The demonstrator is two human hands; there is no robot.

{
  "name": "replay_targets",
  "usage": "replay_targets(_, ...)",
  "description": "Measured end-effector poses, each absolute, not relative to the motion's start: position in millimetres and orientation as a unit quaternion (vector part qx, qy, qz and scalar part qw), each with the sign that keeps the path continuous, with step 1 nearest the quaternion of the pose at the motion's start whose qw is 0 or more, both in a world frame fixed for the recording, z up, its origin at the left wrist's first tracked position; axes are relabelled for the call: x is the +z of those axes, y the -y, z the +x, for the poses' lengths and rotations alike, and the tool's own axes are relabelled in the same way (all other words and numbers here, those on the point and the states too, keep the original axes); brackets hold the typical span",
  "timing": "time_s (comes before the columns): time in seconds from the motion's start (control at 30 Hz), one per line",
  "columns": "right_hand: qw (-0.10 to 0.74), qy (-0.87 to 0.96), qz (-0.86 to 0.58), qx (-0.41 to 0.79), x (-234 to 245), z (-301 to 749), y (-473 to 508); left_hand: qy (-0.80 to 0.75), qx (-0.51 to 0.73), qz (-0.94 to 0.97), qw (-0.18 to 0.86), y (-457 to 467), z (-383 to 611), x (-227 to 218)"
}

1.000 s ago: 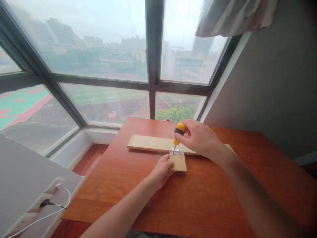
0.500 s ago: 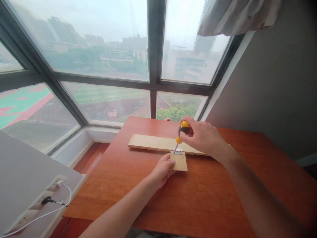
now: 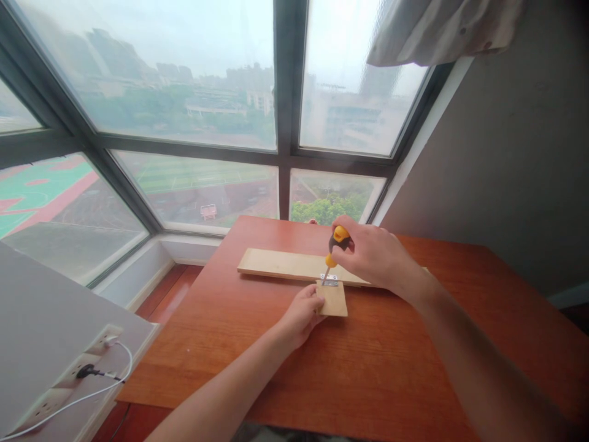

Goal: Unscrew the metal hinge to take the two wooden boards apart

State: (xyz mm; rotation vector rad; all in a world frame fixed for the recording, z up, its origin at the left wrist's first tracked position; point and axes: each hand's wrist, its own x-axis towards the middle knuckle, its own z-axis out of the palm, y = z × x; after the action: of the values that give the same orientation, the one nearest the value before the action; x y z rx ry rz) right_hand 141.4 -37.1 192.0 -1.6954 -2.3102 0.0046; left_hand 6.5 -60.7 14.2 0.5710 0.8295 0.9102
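My right hand point(image 3: 372, 255) is closed around the yellow and black handle of a screwdriver point(image 3: 335, 244), whose tip stands on a small metal hinge point(image 3: 329, 280). The hinge joins a long pale wooden board point(image 3: 285, 265) to a small square wooden piece point(image 3: 333, 299). My left hand point(image 3: 301, 314) presses against the left edge of the small piece, fingers curled on it. All of this lies on a reddish wooden table point(image 3: 322, 368).
A large window with dark frames point(image 3: 285, 159) rises behind the table's far edge. A grey wall point(image 3: 506, 153) stands to the right. At lower left a white power strip point(image 3: 78, 374) with plugged cables lies on a grey surface.
The screwdriver handle has tilted slightly and my right hand shifted a little on it. My left hand stays on the small wooden piece.
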Motion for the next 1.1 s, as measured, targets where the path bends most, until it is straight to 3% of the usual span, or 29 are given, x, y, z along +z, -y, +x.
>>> replay_targets(0.7, 0.102, 0.739, -0.652, -0.137, 187, 144, 36, -0.389, 0.421, 0.254, 0.779, 60, 7, 12)
replay_targets(0.93, 0.175, 0.807, -0.564, -0.017, 188, 148, 40, -0.388, 0.422, 0.262, 0.776, 60, 7, 11)
replay_targets(1.1, 0.166, 0.774, -0.606, -0.076, 185, 145, 38, -0.391, 0.420, 0.264, 0.776, 59, 7, 10)
